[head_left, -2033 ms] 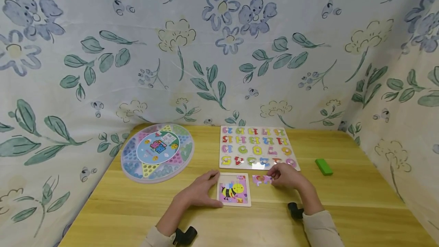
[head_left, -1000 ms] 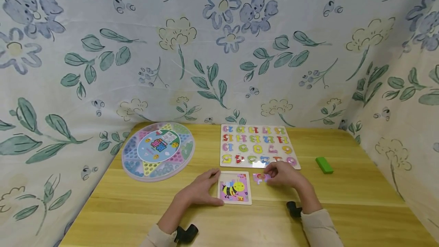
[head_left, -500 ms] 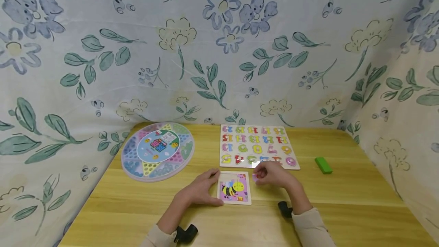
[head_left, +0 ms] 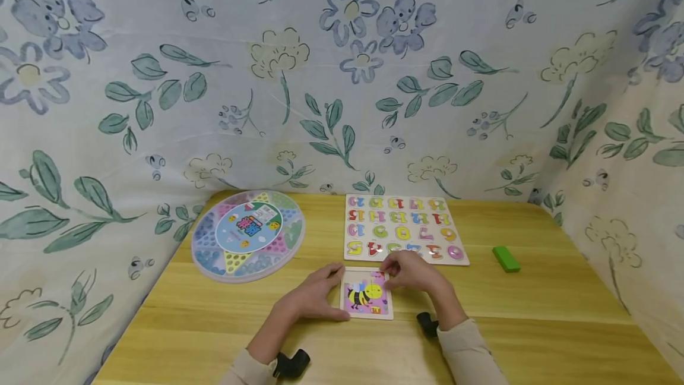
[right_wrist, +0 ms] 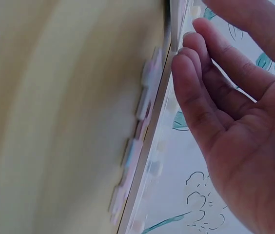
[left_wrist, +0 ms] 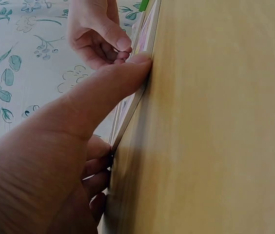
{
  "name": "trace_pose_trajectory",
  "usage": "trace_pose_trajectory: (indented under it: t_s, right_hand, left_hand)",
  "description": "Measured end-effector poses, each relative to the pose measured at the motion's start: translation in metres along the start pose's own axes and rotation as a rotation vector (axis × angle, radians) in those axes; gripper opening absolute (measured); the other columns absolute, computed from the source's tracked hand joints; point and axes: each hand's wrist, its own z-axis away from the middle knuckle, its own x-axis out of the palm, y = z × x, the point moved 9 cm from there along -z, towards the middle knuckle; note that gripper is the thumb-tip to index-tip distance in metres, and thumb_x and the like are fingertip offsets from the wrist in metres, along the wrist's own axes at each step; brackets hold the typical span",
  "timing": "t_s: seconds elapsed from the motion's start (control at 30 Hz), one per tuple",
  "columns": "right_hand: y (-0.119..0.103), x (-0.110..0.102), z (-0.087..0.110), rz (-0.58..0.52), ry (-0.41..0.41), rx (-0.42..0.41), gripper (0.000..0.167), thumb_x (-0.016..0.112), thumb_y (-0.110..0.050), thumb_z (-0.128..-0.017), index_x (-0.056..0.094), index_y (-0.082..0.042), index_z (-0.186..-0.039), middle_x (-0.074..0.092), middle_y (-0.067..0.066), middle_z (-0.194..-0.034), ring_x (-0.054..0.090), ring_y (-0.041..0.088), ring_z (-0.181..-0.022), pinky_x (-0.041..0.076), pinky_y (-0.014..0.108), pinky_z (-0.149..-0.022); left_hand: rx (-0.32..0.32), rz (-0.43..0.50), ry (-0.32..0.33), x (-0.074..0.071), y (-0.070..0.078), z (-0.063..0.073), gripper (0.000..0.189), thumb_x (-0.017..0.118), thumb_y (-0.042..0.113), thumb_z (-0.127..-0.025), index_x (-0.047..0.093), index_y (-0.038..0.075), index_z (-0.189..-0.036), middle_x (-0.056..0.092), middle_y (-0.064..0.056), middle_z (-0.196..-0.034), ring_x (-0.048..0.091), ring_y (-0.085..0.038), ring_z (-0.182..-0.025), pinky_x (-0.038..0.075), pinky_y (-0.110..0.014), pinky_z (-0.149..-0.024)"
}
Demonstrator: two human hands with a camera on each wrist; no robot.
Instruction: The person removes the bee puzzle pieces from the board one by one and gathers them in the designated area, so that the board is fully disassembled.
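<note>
A: Near to far, quick. Left hand?
B: Left hand [head_left: 315, 296] holds the bee puzzle [head_left: 367, 294] by its left side. Thumb on the near corner, other fingers at the far one, spread fairly wide.
A: Where's the puzzle?
B: Flat on the counter [head_left: 363, 349], between both hands. Bare wood shows at its far left.
A: How does it handle?
B: Looks light, stiff, thin; likely slides easily on that smooth top. Best held by the frame's edges, as the left does. Not very fragile, I'd guess.
A: Right hand?
B: Right hand [head_left: 414, 272] is at the far-right corner, fingers curled and narrow. Can't tell if anything is pinched.
A: Loose bits?
B: Pink pieces [right_wrist: 133, 153], blurred, by the right hand in the right wrist view. Probably light and rigid; take them by the rims, thin tabs might chip.
A: Beyond?
B: Number board [head_left: 405, 227], green block [head_left: 505, 259] right of it, round game board [head_left: 248, 235] far left.
</note>
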Motion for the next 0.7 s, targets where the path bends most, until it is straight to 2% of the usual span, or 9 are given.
trace_pose_trajectory:
  t_s: [0.2,0.53,0.7]
  right_hand:
    - [-0.0015,0.0048,-0.0071,0.010,-0.007,0.011,0.025,0.084,-0.009,-0.072,0.072,-0.005,-0.094,0.064,0.003,-0.085,0.054,0.014,-0.075,0.047,0.022,-0.065]
    - [0.0011,0.0068,-0.0081,0.038,0.010,0.037,0.021,0.084,-0.008,-0.073,0.072,-0.008,-0.090,0.064,0.001,-0.082,0.053,0.014,-0.073,0.046,0.022,-0.062]
    - [-0.0019,0.0074,-0.0085,0.062,0.017,0.021,0.018,0.083,-0.006,-0.073,0.073,-0.009,-0.087,0.063,0.000,-0.081,0.053,0.014,-0.072,0.046,0.023,-0.062]
  left_hand:
    - [-0.008,0.002,-0.001,0.0002,-0.0013,-0.0002,0.108,0.071,0.066,-0.074,0.027,0.009,-0.154,0.024,-0.007,-0.162,0.026,-0.028,-0.148,0.029,-0.046,-0.118]
    - [-0.007,-0.004,-0.005,0.0012,-0.0022,-0.0012,0.108,0.072,0.065,-0.074,0.027,0.010,-0.154,0.023,-0.006,-0.162,0.025,-0.028,-0.148,0.029,-0.047,-0.118]
    - [-0.016,0.006,-0.009,0.0010,-0.0026,-0.0011,0.108,0.071,0.066,-0.074,0.026,0.011,-0.155,0.022,-0.006,-0.162,0.024,-0.027,-0.149,0.028,-0.046,-0.119]
